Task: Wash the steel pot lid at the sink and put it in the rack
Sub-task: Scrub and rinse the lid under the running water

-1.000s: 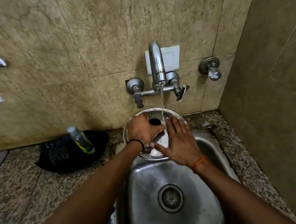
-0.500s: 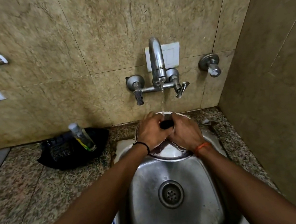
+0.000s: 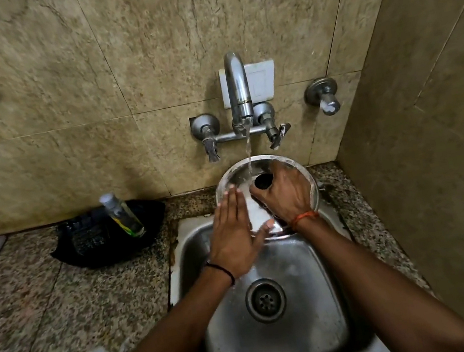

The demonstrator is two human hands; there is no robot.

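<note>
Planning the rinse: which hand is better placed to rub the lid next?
Left hand: it lies flat and open on the round steel pot lid, while the right hand grips by the black knob.

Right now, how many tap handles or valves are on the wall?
3: left lever and right lever flank the running spout; a separate valve sits further right. None looks hidden.

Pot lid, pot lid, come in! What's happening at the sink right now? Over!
Right hand gripping the lid's black knob. Left hand flat, open on the steel pot lid. Lid tilted under running tap, over the sink. No rack in view.
</note>
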